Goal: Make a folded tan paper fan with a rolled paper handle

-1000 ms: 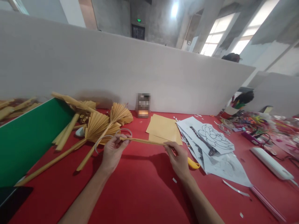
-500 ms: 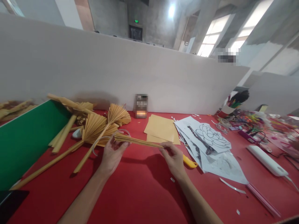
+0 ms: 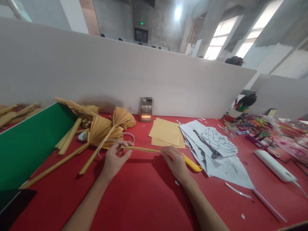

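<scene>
A narrow bundle of pleated brown paper (image 3: 143, 149) stretches level between my two hands, close above or on the red table; I cannot tell which. My left hand (image 3: 115, 160) grips its left end, thumb in front and fingers behind. Over its right end closes my right hand (image 3: 175, 162), whose fingers hide that tip. A yellow box cutter (image 3: 193, 163) lies just right of my right hand. Beside my left hand are opened paper fans (image 3: 99, 131) on rolled paper stems and a clear loop of tubing (image 3: 130, 134).
Sheets of brown paper (image 3: 166, 131) lie beyond my hands. To the right are printed flower drawings (image 3: 216, 141), a white glue-gun-like tool (image 3: 275, 165) and a cup of pens (image 3: 233, 114). A green board (image 3: 36, 138) stands at left. A white partition (image 3: 144, 73) closes the back.
The pleated bundle has come down slightly and its folds look pressed closer together. My right hand has shifted a little left, and more of the box cutter shows.
</scene>
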The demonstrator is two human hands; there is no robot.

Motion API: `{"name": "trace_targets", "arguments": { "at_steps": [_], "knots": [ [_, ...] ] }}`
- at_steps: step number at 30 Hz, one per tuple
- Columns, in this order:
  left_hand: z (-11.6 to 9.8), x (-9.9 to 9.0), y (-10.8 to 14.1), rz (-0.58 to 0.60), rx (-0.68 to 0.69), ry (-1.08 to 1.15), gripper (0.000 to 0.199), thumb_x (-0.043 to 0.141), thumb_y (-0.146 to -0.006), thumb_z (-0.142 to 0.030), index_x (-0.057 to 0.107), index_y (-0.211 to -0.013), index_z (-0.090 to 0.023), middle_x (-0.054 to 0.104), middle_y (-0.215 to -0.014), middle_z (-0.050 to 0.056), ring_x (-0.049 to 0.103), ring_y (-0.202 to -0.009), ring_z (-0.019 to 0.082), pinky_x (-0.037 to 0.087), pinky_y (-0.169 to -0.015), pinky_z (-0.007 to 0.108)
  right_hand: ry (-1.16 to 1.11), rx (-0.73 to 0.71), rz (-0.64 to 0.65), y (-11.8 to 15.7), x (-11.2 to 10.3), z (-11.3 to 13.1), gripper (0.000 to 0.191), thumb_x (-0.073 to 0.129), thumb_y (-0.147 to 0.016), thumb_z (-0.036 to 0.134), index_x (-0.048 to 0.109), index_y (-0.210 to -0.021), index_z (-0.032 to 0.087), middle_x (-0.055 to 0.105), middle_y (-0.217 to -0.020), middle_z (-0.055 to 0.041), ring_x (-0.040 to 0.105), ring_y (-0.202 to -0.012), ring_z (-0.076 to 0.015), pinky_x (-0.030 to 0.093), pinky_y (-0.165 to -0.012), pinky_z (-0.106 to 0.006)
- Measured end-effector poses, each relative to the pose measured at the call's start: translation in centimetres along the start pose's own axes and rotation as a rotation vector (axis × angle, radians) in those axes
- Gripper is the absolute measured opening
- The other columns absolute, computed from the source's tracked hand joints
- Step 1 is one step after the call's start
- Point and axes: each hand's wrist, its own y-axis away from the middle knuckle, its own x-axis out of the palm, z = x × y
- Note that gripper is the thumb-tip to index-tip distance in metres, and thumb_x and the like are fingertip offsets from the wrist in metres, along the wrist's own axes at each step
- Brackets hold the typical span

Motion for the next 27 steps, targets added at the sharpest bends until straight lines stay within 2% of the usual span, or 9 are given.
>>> {"name": "trace_targets", "arguments": {
  "at_steps": [4, 7, 9, 11, 13, 15, 18, 22, 27],
  "knots": [
    [-1.6, 0.0, 1.9, 0.153, 0.332, -0.624, 0.030, 0.075, -0.082, -0.018, 0.075, -0.110, -0.029, 0.071, -0.134, 0.008, 0.057, -0.133, 0.036, 0.032, -0.120, 0.056, 0.288, -0.126, 0.094, 0.3, -0.2, -1.2, 0.022, 0.053, -0.106, 0.021, 0.074, -0.103, 0.025, 0.071, -0.108, -0.0076, 0.064, -0.099, -0.0224, 0.051, -0.086, -0.036],
    [-2.8, 2.1, 3.6, 0.291, 0.488, -0.823, 0.052, 0.071, -0.089, -0.019, 0.066, -0.139, -0.033, 0.057, -0.155, 0.007, 0.047, -0.145, 0.037, 0.015, -0.127, 0.058, 0.512, -0.263, 0.193, 0.6, 0.0, -1.3, 0.024, 0.052, -0.104, 0.013, 0.074, -0.100, 0.024, 0.072, -0.106, -0.0069, 0.061, -0.094, -0.0218, 0.046, -0.087, -0.037],
    [-2.9, 4.0, 4.3, 0.507, 0.499, -0.810, 0.054, 0.061, -0.094, -0.017, 0.059, -0.146, -0.031, 0.055, -0.157, 0.007, 0.048, -0.146, 0.033, 0.022, -0.127, 0.053, 0.587, -0.346, 0.279, 0.7, 0.1, -1.0, 0.026, 0.051, -0.104, 0.010, 0.073, -0.098, 0.023, 0.072, -0.104, -0.0065, 0.060, -0.092, -0.0218, 0.045, -0.088, -0.037],
    [-2.3, 5.5, 4.7, 0.622, 0.497, -0.798, 0.056, 0.051, -0.094, -0.008, 0.059, -0.145, -0.027, 0.062, -0.150, 0.009, 0.057, -0.137, 0.030, 0.037, -0.120, 0.048, 0.605, -0.377, 0.342, 1.1, -0.2, -0.7, 0.027, 0.050, -0.104, 0.009, 0.072, -0.104, 0.023, 0.072, -0.106, -0.0063, 0.060, -0.095, -0.0222, 0.045, -0.090, -0.038],
    [-1.5, 6.3, 4.9, 0.637, 0.470, -0.827, 0.063, 0.042, -0.089, 0.002, 0.059, -0.143, -0.024, 0.068, -0.140, 0.009, 0.064, -0.127, 0.026, 0.049, -0.109, 0.044, 0.632, -0.306, 0.300, 1.6, -0.9, -0.7, 0.028, 0.049, -0.105, 0.011, 0.068, -0.119, 0.023, 0.071, -0.113, -0.0076, 0.061, -0.102, -0.0241, 0.044, -0.094, -0.039],
    [-1.0, 6.5, 5.0, 0.644, 0.445, -0.872, 0.067, 0.039, -0.085, 0.008, 0.060, -0.140, -0.023, 0.070, -0.133, 0.009, 0.065, -0.118, 0.024, 0.054, -0.100, 0.039, 0.714, -0.136, 0.154, 2.4, -1.9, -1.2, 0.032, 0.050, -0.105, 0.016, 0.060, -0.134, 0.022, 0.069, -0.121, -0.0117, 0.061, -0.109, -0.0283, 0.044, -0.095, -0.043],
    [-1.2, 6.7, 5.2, 0.667, 0.430, -0.973, 0.064, 0.042, -0.086, 0.010, 0.060, -0.137, -0.024, 0.069, -0.123, 0.007, 0.064, -0.108, 0.023, 0.055, -0.092, 0.036, 0.874, 0.105, -0.005, 3.5, -3.5, -2.5, 0.030, 0.055, -0.103, 0.023, 0.060, -0.132, 0.019, 0.068, -0.116, -0.0162, 0.061, -0.107, -0.0343, 0.045, -0.088, -0.046],
    [-2.2, 7.3, 5.1, 0.687, 0.493, -1.206, 0.068, 0.049, -0.087, 0.008, 0.053, -0.147, -0.024, 0.068, -0.108, 0.007, 0.062, -0.099, 0.027, 0.054, -0.082, 0.039, 0.845, 0.227, 0.046, 4.3, -4.3, -3.0, 0.017, 0.049, -0.104, 0.021, 0.065, -0.100, 0.020, 0.068, -0.095, -0.0144, 0.066, -0.089, -0.0321, 0.045, -0.073, -0.039],
    [-2.8, 8.2, 5.1, 0.738, 0.508, -1.360, 0.063, 0.057, -0.090, 0.002, 0.055, -0.148, -0.021, 0.068, -0.109, 0.008, 0.062, -0.099, 0.028, 0.054, -0.077, 0.040, 0.483, 0.412, 0.166, 4.5, -3.1, 0.9, 0.030, 0.034, -0.109, 0.017, 0.055, -0.130, 0.019, 0.075, -0.101, -0.0104, 0.073, -0.079, -0.0233, 0.040, -0.060, -0.029]
  ]
}}
